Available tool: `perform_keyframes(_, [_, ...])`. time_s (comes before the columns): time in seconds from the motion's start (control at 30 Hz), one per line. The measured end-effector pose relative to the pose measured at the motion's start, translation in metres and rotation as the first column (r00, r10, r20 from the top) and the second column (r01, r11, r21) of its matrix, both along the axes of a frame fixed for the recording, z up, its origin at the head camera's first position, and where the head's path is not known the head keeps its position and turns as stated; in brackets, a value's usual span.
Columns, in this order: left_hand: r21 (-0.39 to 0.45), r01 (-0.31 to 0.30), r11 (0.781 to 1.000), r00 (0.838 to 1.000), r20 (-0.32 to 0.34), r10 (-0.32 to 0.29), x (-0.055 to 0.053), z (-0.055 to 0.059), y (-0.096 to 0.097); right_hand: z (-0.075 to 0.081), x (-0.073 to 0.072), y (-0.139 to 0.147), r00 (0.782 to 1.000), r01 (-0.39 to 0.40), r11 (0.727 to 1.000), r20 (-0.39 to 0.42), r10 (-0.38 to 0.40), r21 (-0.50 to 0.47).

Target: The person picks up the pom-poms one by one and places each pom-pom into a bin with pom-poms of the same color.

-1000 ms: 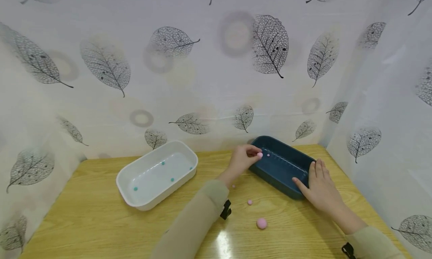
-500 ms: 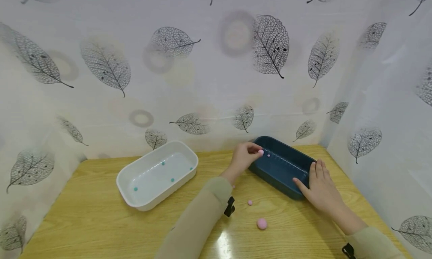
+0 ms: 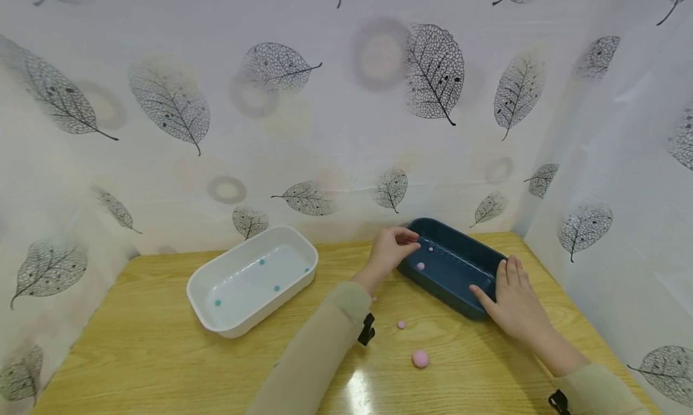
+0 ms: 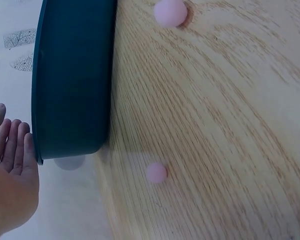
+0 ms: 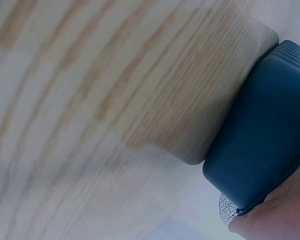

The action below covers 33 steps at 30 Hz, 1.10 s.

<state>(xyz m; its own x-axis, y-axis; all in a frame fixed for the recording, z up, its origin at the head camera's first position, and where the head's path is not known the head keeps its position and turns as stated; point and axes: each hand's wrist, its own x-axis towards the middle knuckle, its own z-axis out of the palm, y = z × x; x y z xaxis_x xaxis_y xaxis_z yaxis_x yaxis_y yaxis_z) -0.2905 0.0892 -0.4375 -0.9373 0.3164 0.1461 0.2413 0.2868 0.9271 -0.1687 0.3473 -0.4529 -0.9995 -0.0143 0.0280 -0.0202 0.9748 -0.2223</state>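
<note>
pink ball (image 3: pixel 420 266): in the left end of the dark blue tray (image 3: pixel 460 243), just below my left hand (image 3: pixel 387 250), near the thumb tip but apart from it. Can't tell if it touches the tray floor.
left hand: thumb and fingertips slightly parted above that end, holding nothing. Left wrist view has the fingers fairly straight beside the rim.
right hand (image 3: pixel 518 304): straight fingers resting on the tray's right end, thumb spread wide over the near side.
tiny pink bead (image 3: pixel 431 249): same tray, just beyond the pink ball.
dark blue tray: smooth, semi-gloss, oblong, rounded corners, fairly deep walls, sits aslant.
pink balls on table: large one (image 3: pixel 420 359) nearest me, small one (image 3: pixel 401 325) behind it, tiny one (image 3: pixel 375 298) by my left cuff. All round, matte.
white tray (image 3: pixel 243 282): smooth, glossy, rounded oblong, well left of the blue one. Holds four small teal balls (image 3: pixel 277 288), spread apart.
table (image 3: pixel 135 343): yellowish wood grain, bright glare patch near front.
sleeves (image 3: pixel 325 349): beige cloth, black strap (image 3: pixel 366 329) at the left wrist, another at the right.
backdrop (image 3: pixel 335 138): pale sheeting, dark skeleton-leaf prints, blurred grey rings, some creases.
</note>
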Motion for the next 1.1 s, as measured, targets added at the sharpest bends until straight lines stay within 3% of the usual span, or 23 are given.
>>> perform_keyframes(0.13, [0.03,-0.009,1.0,1.0,0.013,0.009,0.0,0.0,-0.005,0.0,0.0,0.0,1.0,0.001,1.0,0.004,-0.001,-0.001])
perform_keyframes(0.53, [0.017,-0.017,1.0,0.999,0.04,0.016,-0.006,-0.006,-0.036,0.0,0.0,0.001,1.0,0.004,1.0,0.006,-0.004,0.008])
perform_keyframes(0.83, [-0.026,0.037,0.999,0.999,0.014,-0.036,0.005,-0.007,-0.065,0.001,0.0,0.0,1.0,0.002,1.0,0.001,-0.002,0.003])
perform_keyframes(1.1, [-0.087,0.121,0.989,0.993,0.025,-0.12,0.012,-0.019,-0.083,-0.001,0.0,0.0,1.0,-0.002,1.0,-0.004,0.002,0.001])
